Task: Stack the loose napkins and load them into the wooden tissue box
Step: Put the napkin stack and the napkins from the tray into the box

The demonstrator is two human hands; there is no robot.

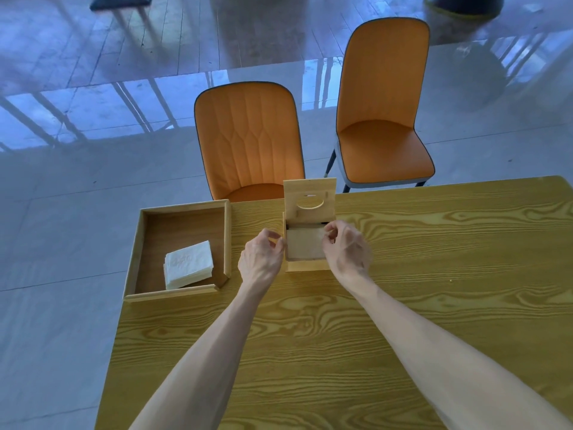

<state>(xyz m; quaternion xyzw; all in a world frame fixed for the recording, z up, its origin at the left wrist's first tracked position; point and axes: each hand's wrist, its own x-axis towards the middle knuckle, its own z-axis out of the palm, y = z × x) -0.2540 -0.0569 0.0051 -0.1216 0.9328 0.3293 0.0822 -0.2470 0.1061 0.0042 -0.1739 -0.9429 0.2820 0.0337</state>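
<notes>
L hand (261,256) & R hand (345,247), fingers curled, empty, either side of open wooden tissue box (305,243); napkins (188,264) in tray (138,243).

White napkin stack (188,264) lies in tray; wooden tissue box (305,247) stands open, lid upright.

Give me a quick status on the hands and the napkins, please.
Left hand and right hand empty, flanking open tissue box. Napkins stacked in tray. Nothing in the way.
</notes>
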